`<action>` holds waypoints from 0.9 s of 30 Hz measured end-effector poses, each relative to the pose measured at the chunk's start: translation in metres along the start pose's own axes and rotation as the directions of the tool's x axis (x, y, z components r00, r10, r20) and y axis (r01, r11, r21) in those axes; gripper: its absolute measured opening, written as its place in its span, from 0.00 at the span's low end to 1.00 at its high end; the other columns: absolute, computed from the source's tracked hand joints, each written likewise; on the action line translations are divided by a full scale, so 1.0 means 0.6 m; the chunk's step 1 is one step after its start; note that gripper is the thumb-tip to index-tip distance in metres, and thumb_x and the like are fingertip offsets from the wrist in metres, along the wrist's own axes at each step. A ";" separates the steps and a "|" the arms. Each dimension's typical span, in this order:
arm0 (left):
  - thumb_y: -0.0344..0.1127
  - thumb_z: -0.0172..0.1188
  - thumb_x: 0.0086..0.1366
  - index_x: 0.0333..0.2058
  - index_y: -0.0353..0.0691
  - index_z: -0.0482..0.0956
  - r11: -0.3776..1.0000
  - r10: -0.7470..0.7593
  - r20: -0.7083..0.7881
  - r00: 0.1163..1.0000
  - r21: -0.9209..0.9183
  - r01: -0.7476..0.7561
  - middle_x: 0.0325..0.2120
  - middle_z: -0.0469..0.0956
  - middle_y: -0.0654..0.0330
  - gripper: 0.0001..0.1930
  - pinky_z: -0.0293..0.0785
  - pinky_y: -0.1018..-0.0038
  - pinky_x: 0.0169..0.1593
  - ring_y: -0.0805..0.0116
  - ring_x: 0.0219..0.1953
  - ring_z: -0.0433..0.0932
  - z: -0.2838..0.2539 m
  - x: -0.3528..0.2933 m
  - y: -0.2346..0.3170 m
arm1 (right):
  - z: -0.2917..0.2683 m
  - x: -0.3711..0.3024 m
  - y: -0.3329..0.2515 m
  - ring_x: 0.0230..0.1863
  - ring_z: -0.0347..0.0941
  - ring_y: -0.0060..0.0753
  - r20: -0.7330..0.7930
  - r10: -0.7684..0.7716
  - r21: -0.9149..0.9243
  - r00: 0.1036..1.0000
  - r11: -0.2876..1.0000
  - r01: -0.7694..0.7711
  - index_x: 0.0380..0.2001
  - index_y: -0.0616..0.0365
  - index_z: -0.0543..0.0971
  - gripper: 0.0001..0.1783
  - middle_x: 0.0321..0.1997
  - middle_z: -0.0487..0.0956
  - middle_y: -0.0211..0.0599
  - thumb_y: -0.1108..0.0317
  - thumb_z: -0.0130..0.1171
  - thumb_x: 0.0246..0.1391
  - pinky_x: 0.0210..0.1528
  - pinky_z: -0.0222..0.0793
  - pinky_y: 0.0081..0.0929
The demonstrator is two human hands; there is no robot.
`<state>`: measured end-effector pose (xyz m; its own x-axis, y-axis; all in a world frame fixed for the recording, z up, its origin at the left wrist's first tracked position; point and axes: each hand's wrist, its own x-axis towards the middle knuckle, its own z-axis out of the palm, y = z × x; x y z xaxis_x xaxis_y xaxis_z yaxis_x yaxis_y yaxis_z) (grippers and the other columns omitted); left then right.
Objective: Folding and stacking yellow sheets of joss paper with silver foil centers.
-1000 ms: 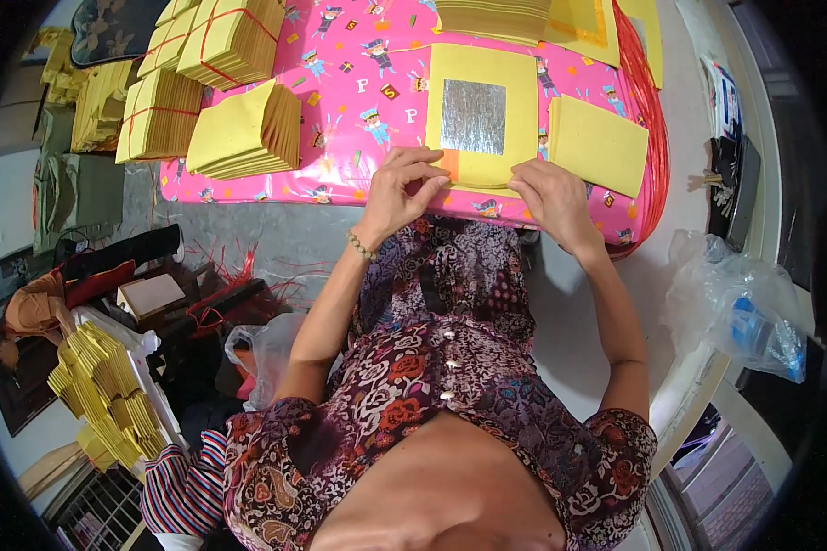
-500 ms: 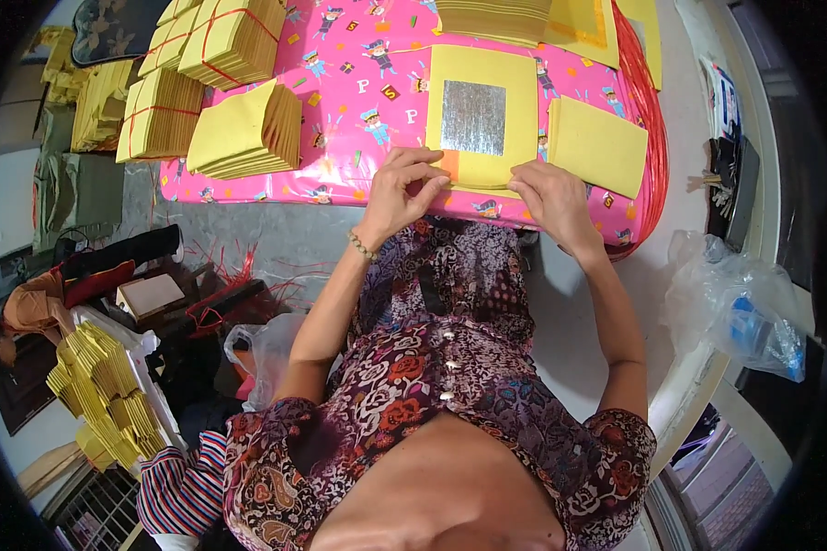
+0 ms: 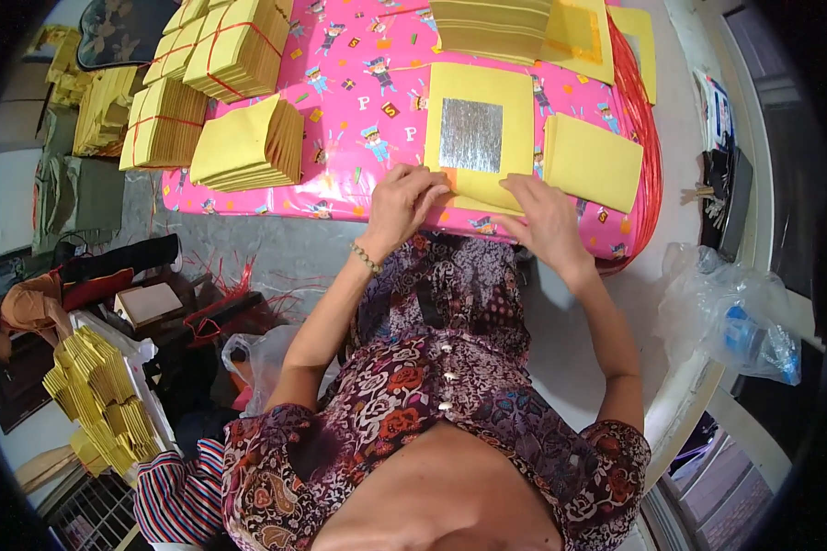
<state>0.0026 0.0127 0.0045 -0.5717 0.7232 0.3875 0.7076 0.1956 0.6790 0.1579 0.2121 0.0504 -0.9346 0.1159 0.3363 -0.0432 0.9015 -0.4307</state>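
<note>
A yellow paper sheet [image 3: 519,115] with a silver foil square [image 3: 471,135] lies near the table's front edge. Its near edge curls up in a partial fold between my hands. My left hand [image 3: 400,207] is closed, thumb and fingers pinching the near left corner over a small orange patch. With fingers on top and thumb by the near edge, my right hand [image 3: 547,220] grips the near right corner. To the right of the sheet lies a folded yellow paper stack [image 3: 593,161]. A loose stack of folded yellow paper [image 3: 248,147] stands farther left.
Bundles of yellow paper tied with red string [image 3: 234,50] fill the table's far left. More yellow paper [image 3: 492,28] is piled at the back. Red strings [image 3: 648,165] hang over the right edge of the pink patterned tablecloth [image 3: 349,138]. A clear plastic bag [image 3: 735,312] hangs at right.
The sheet's near edge has lifted and curled more. My right fingers have shifted inward along that edge, its thumb spreading inward. My left hand keeps its pinch. The whole view has shifted slightly.
</note>
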 end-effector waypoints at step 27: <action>0.56 0.58 0.63 0.70 0.48 0.55 0.891 0.084 0.147 0.986 0.432 -0.140 0.68 0.53 0.44 0.41 0.47 0.48 0.70 0.42 0.70 0.51 0.099 0.116 0.014 | 0.048 0.262 0.205 0.45 0.75 0.54 0.111 0.140 -0.311 0.984 0.945 -0.099 0.41 0.60 0.78 0.12 0.41 0.79 0.47 0.63 0.53 0.62 0.46 0.69 0.50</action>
<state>-0.0065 0.1038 -0.0002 -0.4429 0.8265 0.3473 0.8901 0.3590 0.2809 -0.0042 0.3294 0.0261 -0.9650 0.1933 0.1774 0.1613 0.9703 -0.1801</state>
